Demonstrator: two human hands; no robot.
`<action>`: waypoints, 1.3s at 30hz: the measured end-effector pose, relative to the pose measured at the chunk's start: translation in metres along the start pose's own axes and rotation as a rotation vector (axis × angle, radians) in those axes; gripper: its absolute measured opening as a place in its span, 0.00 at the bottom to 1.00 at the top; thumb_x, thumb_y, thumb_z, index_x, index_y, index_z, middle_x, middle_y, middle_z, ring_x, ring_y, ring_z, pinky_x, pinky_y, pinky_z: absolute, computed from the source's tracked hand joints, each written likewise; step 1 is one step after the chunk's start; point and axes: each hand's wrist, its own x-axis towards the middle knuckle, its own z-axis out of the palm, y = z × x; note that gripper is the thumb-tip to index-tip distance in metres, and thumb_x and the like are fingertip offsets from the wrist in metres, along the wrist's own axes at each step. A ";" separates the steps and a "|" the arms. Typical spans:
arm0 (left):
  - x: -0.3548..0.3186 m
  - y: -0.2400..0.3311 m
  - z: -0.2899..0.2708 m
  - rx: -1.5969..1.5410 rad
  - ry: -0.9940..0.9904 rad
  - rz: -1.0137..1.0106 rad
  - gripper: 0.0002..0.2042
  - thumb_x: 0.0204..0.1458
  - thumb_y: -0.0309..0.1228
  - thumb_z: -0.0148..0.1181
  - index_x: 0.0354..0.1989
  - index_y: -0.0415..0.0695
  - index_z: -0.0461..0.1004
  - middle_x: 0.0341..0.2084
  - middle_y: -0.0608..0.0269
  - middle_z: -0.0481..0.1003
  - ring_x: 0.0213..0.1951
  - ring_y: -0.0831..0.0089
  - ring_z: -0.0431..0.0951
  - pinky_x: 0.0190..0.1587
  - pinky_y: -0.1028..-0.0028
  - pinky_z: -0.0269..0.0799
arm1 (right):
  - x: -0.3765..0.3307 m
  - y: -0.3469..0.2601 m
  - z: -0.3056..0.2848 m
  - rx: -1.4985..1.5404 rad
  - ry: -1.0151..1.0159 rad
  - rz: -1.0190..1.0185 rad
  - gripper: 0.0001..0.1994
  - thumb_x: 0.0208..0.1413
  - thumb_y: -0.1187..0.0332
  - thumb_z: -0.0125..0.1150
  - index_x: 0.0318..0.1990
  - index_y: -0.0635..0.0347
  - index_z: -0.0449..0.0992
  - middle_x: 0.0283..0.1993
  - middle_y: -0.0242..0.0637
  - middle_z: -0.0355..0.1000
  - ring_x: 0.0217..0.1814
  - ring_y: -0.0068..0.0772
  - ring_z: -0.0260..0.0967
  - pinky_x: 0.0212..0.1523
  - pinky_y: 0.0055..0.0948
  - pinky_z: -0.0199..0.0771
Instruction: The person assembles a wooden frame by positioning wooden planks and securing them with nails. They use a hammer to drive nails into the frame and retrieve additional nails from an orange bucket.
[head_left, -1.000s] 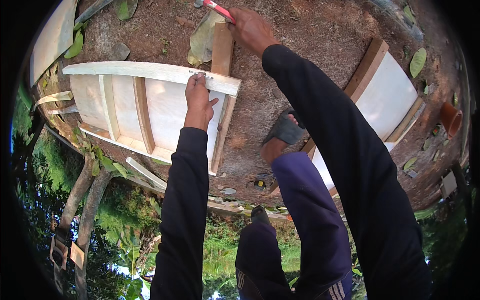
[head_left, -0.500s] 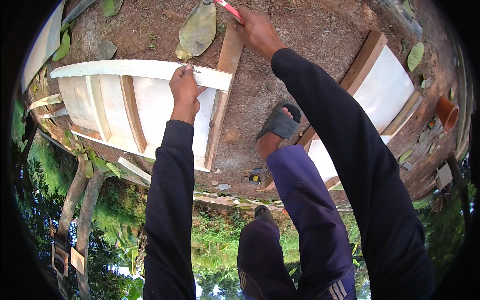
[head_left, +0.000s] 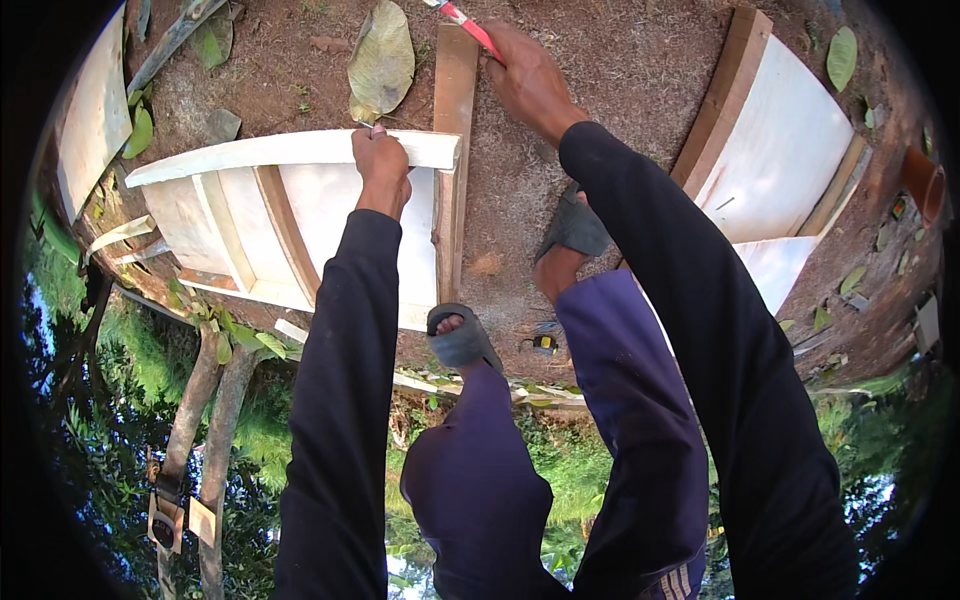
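Note:
My left hand [head_left: 381,168] is closed at the top edge of a white-faced wooden frame [head_left: 300,151], its fingertips pinched around what looks like a thin metal nail [head_left: 366,125]. Most of the nail is hidden by the fingers. Farther up and to the right, my right hand [head_left: 530,80] grips the red handle of a hammer [head_left: 474,32], whose head is cut off by the upper edge of the picture. A brown wooden plank [head_left: 456,90] runs under the frame's right end and sticks out beyond it.
A second white panel with wooden battens [head_left: 775,130] lies to the right. My sandalled left foot [head_left: 458,340] is beside the frame's near right corner. A yellow-black tape measure [head_left: 543,344] rests on the soil. A large dry leaf [head_left: 382,58] lies beyond the frame; an orange pot [head_left: 922,185] stands far right.
My left foot has stepped forward to the frame's near corner. The view has shifted a little. Both hands keep their holds, the left still at the frame's top edge.

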 end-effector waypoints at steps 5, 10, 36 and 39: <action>0.013 0.003 0.011 -0.006 0.244 -0.142 0.14 0.67 0.36 0.51 0.55 0.42 0.67 0.50 0.49 0.72 0.42 0.65 0.75 0.43 0.65 0.74 | -0.061 -0.009 -0.042 -0.031 0.045 0.350 0.20 0.61 0.71 0.56 0.61 0.56 0.70 0.52 0.50 0.73 0.54 0.57 0.71 0.56 0.48 0.71; 0.021 -0.008 0.014 0.191 0.229 -0.032 0.14 0.67 0.40 0.54 0.55 0.47 0.69 0.51 0.50 0.71 0.43 0.66 0.74 0.43 0.65 0.74 | -0.103 0.011 -0.084 -0.132 0.085 0.457 0.21 0.62 0.68 0.61 0.61 0.60 0.71 0.51 0.52 0.74 0.52 0.57 0.73 0.53 0.43 0.73; -0.044 0.009 -0.084 -0.155 -0.529 -0.098 0.07 0.71 0.35 0.48 0.43 0.47 0.69 0.38 0.65 0.71 0.41 0.73 0.72 0.45 0.60 0.76 | -0.039 -0.006 -0.160 -0.063 -0.264 0.487 0.13 0.58 0.67 0.58 0.47 0.65 0.77 0.28 0.44 0.72 0.30 0.42 0.73 0.34 0.40 0.71; -0.026 0.017 -0.063 -0.058 -0.619 0.327 0.07 0.69 0.31 0.52 0.42 0.39 0.70 0.30 0.65 0.73 0.30 0.79 0.74 0.37 0.77 0.76 | -0.051 -0.027 -0.163 0.177 -0.337 0.816 0.14 0.59 0.66 0.56 0.48 0.63 0.78 0.26 0.31 0.69 0.27 0.20 0.67 0.26 0.28 0.69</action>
